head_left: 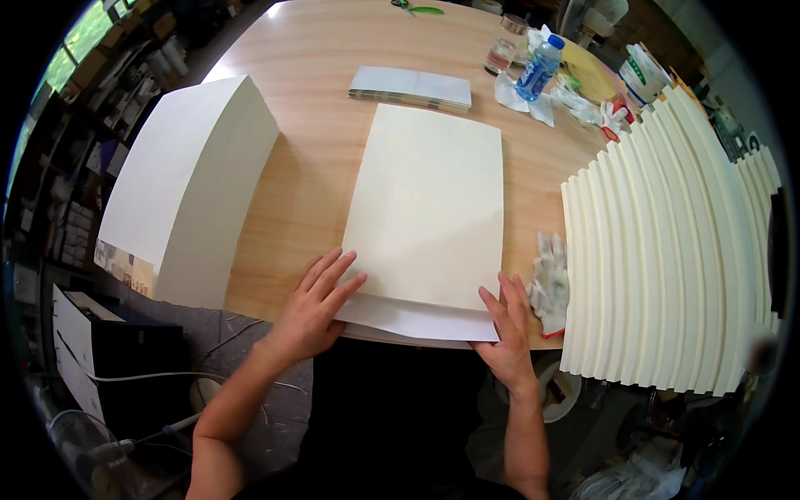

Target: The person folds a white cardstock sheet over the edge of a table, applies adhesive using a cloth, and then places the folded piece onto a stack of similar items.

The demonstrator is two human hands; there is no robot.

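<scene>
One cream panel [427, 200] | near end between left fingers [331, 274], right fingers [493, 308]

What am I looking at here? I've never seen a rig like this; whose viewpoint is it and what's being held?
There is no machine: these are a person's bare hands. The single picture comes from a fisheye camera on their head, looking down, so straight edges bend near the rim.

The left hand and right hand are at the near corners of a cream rectangular panel, where a white strip shows along the near edge. Whether either hand truly grips it, I can't tell.

On the wooden table are a tall pale stack at left, a ribbed cream stack and a white glove at right, and a blue-capped bottle farther back.
</scene>
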